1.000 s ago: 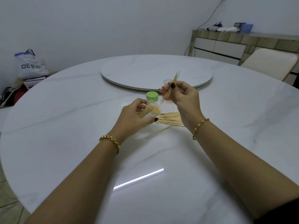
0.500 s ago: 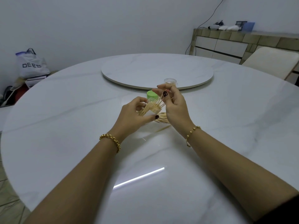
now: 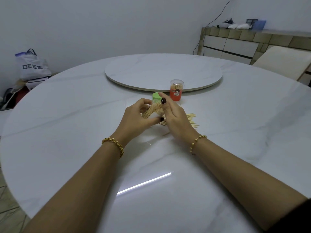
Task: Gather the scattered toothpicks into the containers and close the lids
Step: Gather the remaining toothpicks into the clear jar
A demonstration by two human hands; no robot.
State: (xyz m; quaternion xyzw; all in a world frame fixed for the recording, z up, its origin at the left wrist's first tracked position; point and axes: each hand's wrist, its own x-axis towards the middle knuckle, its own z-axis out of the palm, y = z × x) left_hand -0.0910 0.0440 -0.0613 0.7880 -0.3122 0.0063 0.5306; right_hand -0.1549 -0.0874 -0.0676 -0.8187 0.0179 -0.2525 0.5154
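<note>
My left hand (image 3: pixel 134 119) grips a clear toothpick container (image 3: pixel 157 111), tilted on its side just above the table, with a bundle of toothpicks (image 3: pixel 150 111) sticking out of its mouth. My right hand (image 3: pixel 175 117) is against the container's right side, index finger and thumb straight and touching the toothpick ends. A loose pile of toothpicks (image 3: pixel 191 118) lies on the table, partly hidden under my right hand. A green lid (image 3: pixel 156 96) sits just behind my hands. An orange-labelled container (image 3: pixel 176 92) with a clear lid stands upright behind it.
The round white marble table (image 3: pixel 67 132) has a raised turntable (image 3: pixel 163 71) at its centre, right behind the orange container. A chair (image 3: pixel 282 59) stands at the far right and a bag (image 3: pixel 32 66) on the floor at the left.
My right hand brought a pinch of toothpicks down and left to the container's mouth and its fingers have straightened. The orange container, hidden before, now shows behind the hand.
</note>
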